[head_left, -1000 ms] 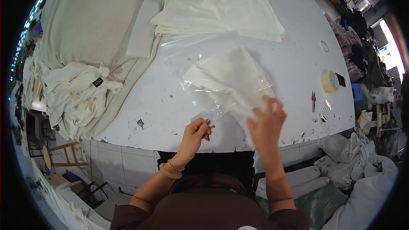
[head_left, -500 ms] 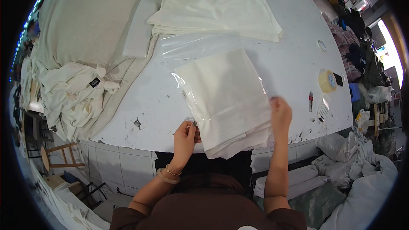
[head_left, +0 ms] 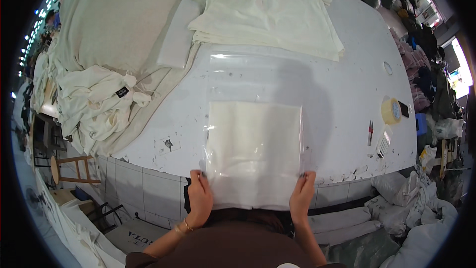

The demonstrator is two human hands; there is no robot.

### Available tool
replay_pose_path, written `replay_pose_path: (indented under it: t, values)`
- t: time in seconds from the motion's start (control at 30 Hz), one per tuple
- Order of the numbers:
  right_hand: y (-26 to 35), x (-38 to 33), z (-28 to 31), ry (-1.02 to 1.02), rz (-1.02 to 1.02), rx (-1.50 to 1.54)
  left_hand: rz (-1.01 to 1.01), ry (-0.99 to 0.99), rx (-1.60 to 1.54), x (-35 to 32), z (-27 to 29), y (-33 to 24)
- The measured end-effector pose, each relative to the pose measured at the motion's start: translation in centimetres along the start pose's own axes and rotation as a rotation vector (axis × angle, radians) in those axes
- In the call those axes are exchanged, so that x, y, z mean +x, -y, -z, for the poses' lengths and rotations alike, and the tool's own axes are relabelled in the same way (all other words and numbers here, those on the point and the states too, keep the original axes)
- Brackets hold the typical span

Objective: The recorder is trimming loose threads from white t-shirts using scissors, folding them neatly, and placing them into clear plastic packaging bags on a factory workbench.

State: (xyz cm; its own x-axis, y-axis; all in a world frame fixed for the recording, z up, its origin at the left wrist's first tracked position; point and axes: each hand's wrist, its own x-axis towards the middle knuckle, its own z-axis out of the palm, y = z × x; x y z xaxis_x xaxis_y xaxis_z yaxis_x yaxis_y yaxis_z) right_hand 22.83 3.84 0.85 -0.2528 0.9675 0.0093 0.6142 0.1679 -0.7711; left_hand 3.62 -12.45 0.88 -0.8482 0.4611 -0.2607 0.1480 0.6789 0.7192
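A folded cream garment (head_left: 254,144) lies flat inside a clear plastic bag (head_left: 238,77), square to me at the table's near edge. The bag's unfilled clear part stretches beyond the garment, toward the stacked shirts. My left hand (head_left: 200,196) pinches the bag's left side near its lower end, and my right hand (head_left: 301,196) pinches the right side at about the same height. The garment's lower end hangs past the table edge, close to my body.
Cream T-shirts (head_left: 267,12) are stacked at the back. To the left are beige cloth (head_left: 119,20), a white plastic-wrapped pack (head_left: 179,32) and a crumpled cream garment (head_left: 94,104). Thread snips (head_left: 370,133), a tape roll (head_left: 391,110) and a phone (head_left: 404,109) lie at right.
The bagged garment has turned from tilted to straight and come nearer my body. My right hand has moved down and left onto the bag's side; my left hand has shifted down slightly.
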Motion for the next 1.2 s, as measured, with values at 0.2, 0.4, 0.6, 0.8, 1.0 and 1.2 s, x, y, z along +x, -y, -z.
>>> replay_pose_path:
  t: [0.2, 0.4, 0.6, 0.8, 1.0, 1.2]
  values:
    - [-2.1, -5.7, 0.8, 0.037, -0.151, 0.134, -0.148, -0.006, -0.029, -3.0, 0.9, 3.7]
    - [2.8, 5.4, -0.6, 0.006, 0.093, 0.088, -0.226, -0.034, -0.130, 5.0, 1.4, -2.3]
    - [0.2, -0.5, 0.2, -0.082, -0.019, 0.207, -0.207, 0.042, -0.140, 2.2, 1.2, 0.2]
    - [1.2, 7.4, -0.4, -0.035, -0.049, 0.165, -0.324, 0.014, -0.110, 8.1, 0.5, -2.8]
    - [1.1, -0.3, 2.0, 0.156, -0.462, 0.741, 0.289, 0.398, -0.757, -0.1, 1.4, -0.8]
    - [1.0, 7.2, 1.8, 0.154, -0.291, 0.582, -0.062, 0.358, -0.574, 5.9, 0.9, -3.1]
